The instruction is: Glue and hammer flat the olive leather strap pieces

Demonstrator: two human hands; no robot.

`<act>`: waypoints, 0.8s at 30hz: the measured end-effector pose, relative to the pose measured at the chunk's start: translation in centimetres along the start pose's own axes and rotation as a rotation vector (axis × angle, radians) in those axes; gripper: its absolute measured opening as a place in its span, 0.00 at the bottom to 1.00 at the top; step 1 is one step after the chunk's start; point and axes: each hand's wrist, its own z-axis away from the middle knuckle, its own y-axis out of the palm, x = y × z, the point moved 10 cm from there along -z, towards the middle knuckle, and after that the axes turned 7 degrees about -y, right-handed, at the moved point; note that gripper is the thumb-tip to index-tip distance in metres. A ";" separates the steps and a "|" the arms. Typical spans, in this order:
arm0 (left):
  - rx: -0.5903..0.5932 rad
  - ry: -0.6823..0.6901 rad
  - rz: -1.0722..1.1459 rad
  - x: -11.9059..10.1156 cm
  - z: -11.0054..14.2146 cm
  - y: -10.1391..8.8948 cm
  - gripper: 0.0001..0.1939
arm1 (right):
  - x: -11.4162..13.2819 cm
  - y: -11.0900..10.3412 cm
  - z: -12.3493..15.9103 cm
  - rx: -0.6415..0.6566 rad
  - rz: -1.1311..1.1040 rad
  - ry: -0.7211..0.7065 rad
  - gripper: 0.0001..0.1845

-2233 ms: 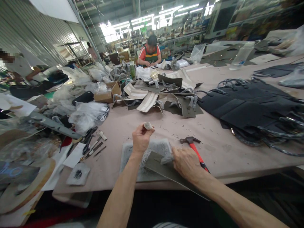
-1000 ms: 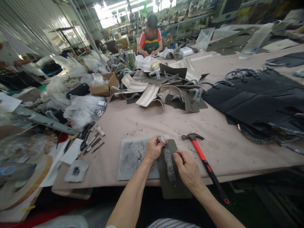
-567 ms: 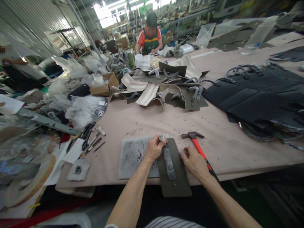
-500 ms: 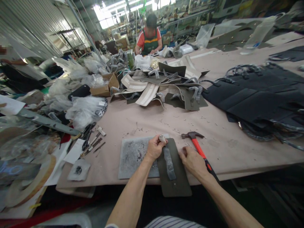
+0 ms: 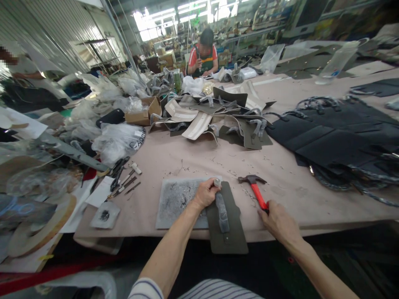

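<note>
My left hand (image 5: 206,193) is closed around a short, pale metal setting punch (image 5: 217,182), held upright over the far end of a dark olive panel (image 5: 232,207). A plastic-wrapped strap handle (image 5: 222,214) runs down the panel, whose near end juts past the table edge. Beneath its left side lies a grey, scuffed work slab (image 5: 177,203). To the right, my right hand (image 5: 279,220) is wrapped around the lower handle of a red and black claw hammer (image 5: 258,193). The hammer's head rests on the table, pointing away from me.
Several olive panels with wrapped handles (image 5: 202,120) are piled further back. Black bag pieces (image 5: 339,141) lie on the right. Hand tools (image 5: 126,182) and a small pad (image 5: 105,215) sit to the left. Across the table, a co-worker (image 5: 202,58) holds a tool.
My right hand has moved from the panel's right edge to the hammer and closed on its handle. My left hand keeps the punch at the panel's far end.
</note>
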 end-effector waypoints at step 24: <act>0.058 0.053 -0.010 0.4 0.2 0.5 0.06 | 10.9 -16.9 3.3 -0.327 -0.201 -0.457 0.24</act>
